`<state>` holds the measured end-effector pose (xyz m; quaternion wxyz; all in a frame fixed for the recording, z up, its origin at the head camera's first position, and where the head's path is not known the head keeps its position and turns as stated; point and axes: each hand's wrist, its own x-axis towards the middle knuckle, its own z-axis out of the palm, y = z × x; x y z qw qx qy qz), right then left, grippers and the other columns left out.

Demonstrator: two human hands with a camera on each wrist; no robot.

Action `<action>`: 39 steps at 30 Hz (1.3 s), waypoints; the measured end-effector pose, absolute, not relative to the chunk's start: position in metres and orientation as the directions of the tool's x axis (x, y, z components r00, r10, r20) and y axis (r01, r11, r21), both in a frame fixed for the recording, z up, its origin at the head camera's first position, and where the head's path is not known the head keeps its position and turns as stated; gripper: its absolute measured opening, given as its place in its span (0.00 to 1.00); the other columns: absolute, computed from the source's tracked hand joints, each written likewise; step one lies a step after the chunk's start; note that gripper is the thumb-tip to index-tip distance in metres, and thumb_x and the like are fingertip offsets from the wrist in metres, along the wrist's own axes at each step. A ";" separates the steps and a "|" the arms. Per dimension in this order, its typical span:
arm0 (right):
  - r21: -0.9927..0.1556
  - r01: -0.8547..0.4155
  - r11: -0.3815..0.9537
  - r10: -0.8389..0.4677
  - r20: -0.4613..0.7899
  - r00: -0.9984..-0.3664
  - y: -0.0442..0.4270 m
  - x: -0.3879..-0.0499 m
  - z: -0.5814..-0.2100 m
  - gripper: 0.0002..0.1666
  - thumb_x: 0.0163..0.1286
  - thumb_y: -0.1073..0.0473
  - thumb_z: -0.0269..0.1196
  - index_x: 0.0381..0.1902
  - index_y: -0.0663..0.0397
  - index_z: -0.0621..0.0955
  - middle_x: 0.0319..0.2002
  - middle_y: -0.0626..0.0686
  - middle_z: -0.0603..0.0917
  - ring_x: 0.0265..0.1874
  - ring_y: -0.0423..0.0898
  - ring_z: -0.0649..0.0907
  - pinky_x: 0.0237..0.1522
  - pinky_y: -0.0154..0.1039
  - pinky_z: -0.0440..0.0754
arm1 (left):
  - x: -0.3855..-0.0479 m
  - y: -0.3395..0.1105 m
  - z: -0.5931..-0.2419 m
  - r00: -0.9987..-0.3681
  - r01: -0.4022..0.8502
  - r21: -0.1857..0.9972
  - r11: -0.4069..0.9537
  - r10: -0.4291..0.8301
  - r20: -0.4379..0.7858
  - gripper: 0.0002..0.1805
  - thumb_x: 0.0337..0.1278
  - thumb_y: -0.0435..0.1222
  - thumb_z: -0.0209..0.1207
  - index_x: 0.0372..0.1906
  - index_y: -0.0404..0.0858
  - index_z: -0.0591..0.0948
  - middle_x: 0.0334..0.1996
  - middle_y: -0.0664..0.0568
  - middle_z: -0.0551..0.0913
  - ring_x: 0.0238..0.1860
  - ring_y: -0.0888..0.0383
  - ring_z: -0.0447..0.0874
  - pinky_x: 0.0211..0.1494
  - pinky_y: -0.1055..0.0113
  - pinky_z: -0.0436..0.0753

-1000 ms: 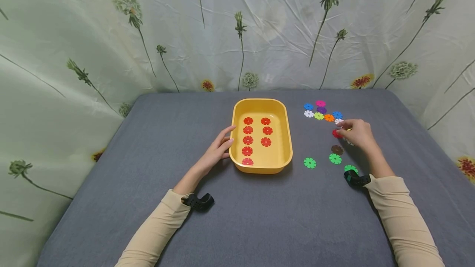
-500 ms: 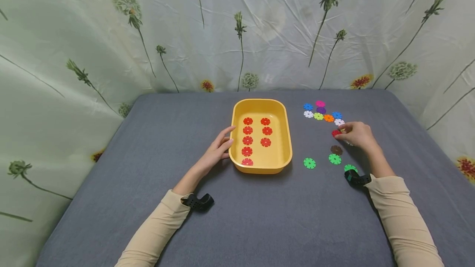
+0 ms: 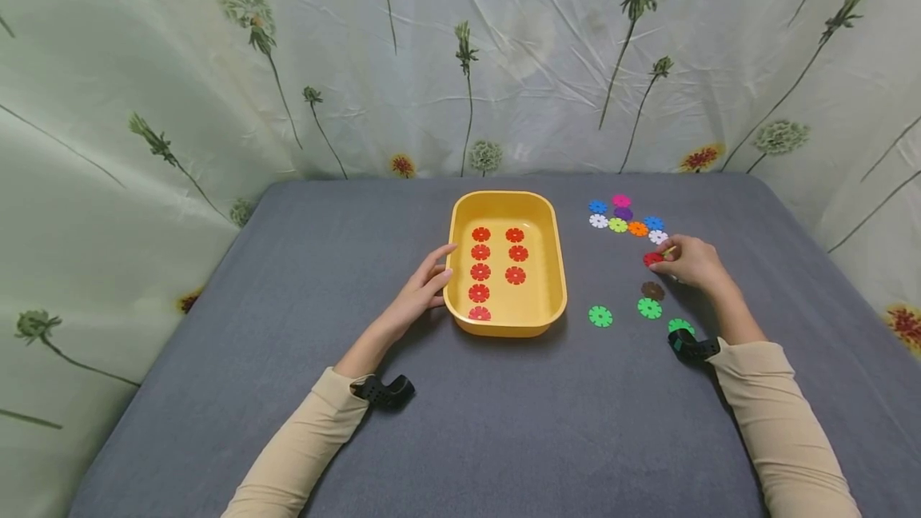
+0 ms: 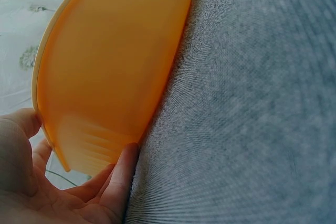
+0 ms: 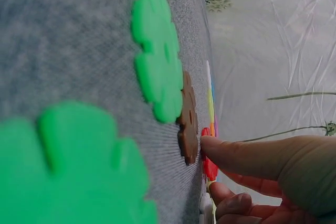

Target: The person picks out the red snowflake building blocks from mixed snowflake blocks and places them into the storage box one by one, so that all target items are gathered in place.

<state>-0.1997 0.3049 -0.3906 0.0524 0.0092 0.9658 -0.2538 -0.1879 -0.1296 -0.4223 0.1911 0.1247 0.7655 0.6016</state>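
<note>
A yellow plastic tray [image 3: 528,302] stands on the table, with several red notched plastic discs [image 3: 480,272] in two columns on its floor. My left hand [image 3: 416,294] holds its left side; in the left wrist view the thumb touches the rim, and the fingers [image 4: 122,182] lie against the outer wall. To the tray's right, my right hand [image 3: 691,260] pinches a red notched disc [image 3: 651,259] low over the cloth. In the right wrist view, the thumb covers part of that red disc [image 5: 211,169]. The hand partly hides some pale discs beneath it.
A brown disc [image 3: 652,291] and green discs [image 3: 650,308] lie nearer me, one partly under the right wrist camera [image 3: 692,345]. Behind the hand are white, orange [image 3: 638,229], blue, lime, purple and pink discs. Grey cloth covers the table [image 3: 540,422]; a floral curtain [image 3: 417,62] hangs behind.
The right hand has shifted very slightly at the red disc, its fingertips closing on it. The left hand and the tray keep their places.
</note>
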 end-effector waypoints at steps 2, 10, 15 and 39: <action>-0.493 0.047 0.869 -0.008 -0.108 -0.994 0.304 -0.200 -0.391 0.21 0.59 0.59 0.65 0.44 0.68 0.73 0.35 0.66 0.78 0.32 0.52 0.74 0.28 0.34 0.66 | -0.188 -0.130 -0.423 -0.896 -0.036 0.970 0.241 0.422 -0.138 0.27 0.70 0.49 0.44 0.70 0.62 0.54 0.67 0.42 0.61 0.65 0.44 0.68 0.61 0.52 0.77; -0.516 0.024 0.857 -0.014 -0.069 -0.998 0.302 -0.199 -0.391 0.20 0.59 0.60 0.65 0.45 0.66 0.73 0.34 0.66 0.79 0.32 0.54 0.74 0.27 0.33 0.67 | -0.187 -0.129 -0.422 -0.903 -0.035 0.970 0.242 0.408 -0.135 0.26 0.70 0.48 0.44 0.69 0.64 0.55 0.66 0.44 0.63 0.64 0.46 0.70 0.59 0.55 0.79; -0.521 0.018 0.854 -0.014 -0.057 -0.998 0.302 -0.200 -0.391 0.20 0.59 0.60 0.65 0.46 0.65 0.75 0.35 0.68 0.80 0.32 0.53 0.75 0.27 0.33 0.67 | -0.188 -0.129 -0.422 -0.902 -0.027 0.969 0.245 0.412 -0.130 0.27 0.70 0.49 0.44 0.70 0.62 0.54 0.67 0.43 0.62 0.64 0.45 0.69 0.59 0.55 0.79; -0.550 0.038 0.834 0.039 -0.010 -0.999 0.298 -0.199 -0.394 0.19 0.61 0.62 0.63 0.49 0.65 0.77 0.29 0.62 0.80 0.19 0.42 0.72 0.18 0.33 0.69 | -0.187 -0.128 -0.422 -0.905 -0.051 0.966 0.252 0.397 -0.151 0.26 0.69 0.49 0.45 0.69 0.65 0.55 0.66 0.45 0.63 0.64 0.47 0.70 0.60 0.54 0.78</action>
